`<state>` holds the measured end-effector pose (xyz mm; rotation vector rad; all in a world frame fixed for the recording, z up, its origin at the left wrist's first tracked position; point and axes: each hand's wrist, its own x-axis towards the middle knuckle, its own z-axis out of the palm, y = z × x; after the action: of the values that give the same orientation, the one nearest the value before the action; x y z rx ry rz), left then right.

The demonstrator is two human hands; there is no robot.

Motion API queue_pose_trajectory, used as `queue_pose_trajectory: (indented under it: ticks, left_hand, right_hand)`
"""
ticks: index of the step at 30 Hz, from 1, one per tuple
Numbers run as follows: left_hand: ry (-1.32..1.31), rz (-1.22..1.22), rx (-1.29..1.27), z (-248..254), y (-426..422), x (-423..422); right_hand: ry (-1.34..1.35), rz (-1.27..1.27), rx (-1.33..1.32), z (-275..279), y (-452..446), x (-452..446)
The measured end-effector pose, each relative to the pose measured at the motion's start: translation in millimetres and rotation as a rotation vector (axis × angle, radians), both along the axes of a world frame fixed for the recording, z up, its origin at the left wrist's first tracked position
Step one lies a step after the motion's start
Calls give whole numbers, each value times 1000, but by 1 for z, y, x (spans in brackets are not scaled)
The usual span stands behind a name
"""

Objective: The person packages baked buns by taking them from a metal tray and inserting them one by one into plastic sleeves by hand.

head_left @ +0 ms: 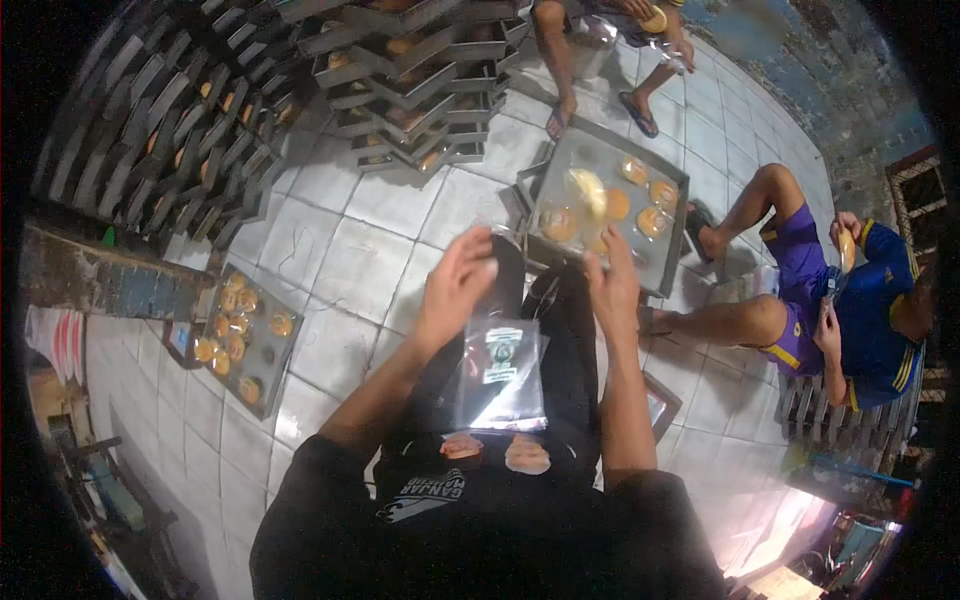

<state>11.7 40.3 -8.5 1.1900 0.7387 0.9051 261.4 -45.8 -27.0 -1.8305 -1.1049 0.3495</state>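
Observation:
My left hand (458, 285) is held above my lap, its fingers apart and a little blurred, with nothing in it. At the near edge of a metal tray (652, 280) is my right hand (615, 278), fingers stretched out and apart. Round buns, several in clear wrappers, lie on this tray. A pale, motion-blurred bun (587, 193) appears over the tray beyond my right fingertips; whether it is airborne or resting cannot be made out. Clear plastic bags (505, 375) with a green and white print lie on my lap, below and between my hands.
Another tray (268, 372) of wrapped buns is on the tiled floor at left. Stacked tray racks (410, 80) stand at the upper left. A person (800, 300) on the right holds a bun; another person's legs and hands (640, 90) show at the top, holding a bun and wrapper.

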Motion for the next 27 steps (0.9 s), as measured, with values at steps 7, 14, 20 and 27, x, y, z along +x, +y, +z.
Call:
queue_pose_trajectory:
  ticks: [7,14,20,27]
  left_hand:
    - [742,-123,888,-19,-79,-60]
    - [645,-219,903,-16,-89,-56]
    - [410,-801,-106,18,-67,-55]
    - [48,85,-430,18,-9,-32]
  right_hand:
    - [-212,366,-197,-21,-63,-39]
    - [-244,542,-125,71,-92,-58]
    - [367,686,-166,94,-102,-9]
    - [-151,388,-771,-250,-143,214]
